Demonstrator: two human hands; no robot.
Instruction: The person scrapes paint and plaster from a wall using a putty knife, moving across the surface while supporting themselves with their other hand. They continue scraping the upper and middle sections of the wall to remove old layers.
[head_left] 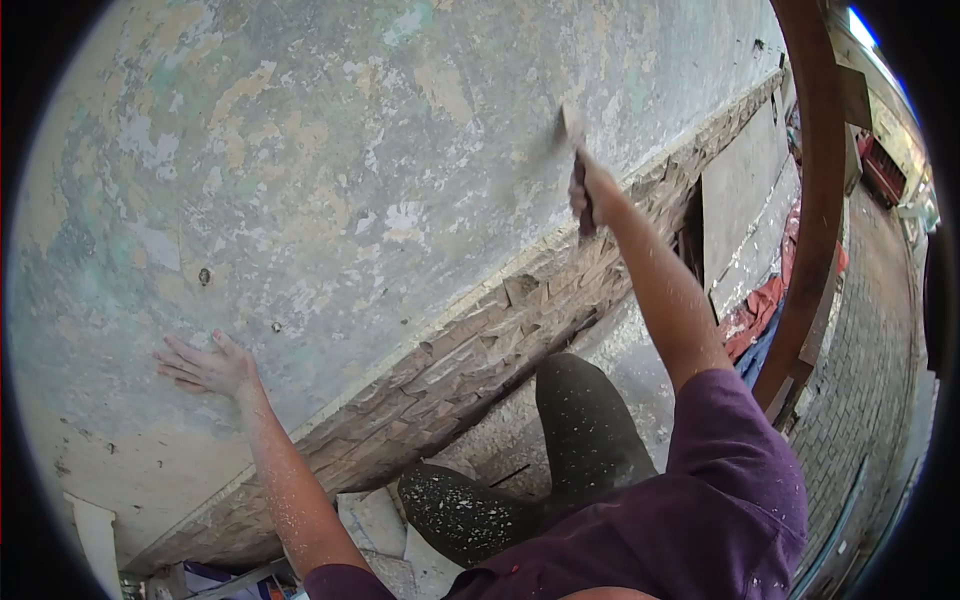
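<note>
Grey-green wall [330, 150] bore left hand [212, 370], spread flat, lower left, probably for bracing. Right hand [598, 192] wrapped scraper [572, 122] handle, right of upper centre; I judged grip suited firm control.

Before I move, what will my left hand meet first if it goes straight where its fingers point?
The way looks free: ahead of your left hand I see only patchy wall, out to the picture's dark edge. Whether the palm touches the wall is hard to tell.
</note>
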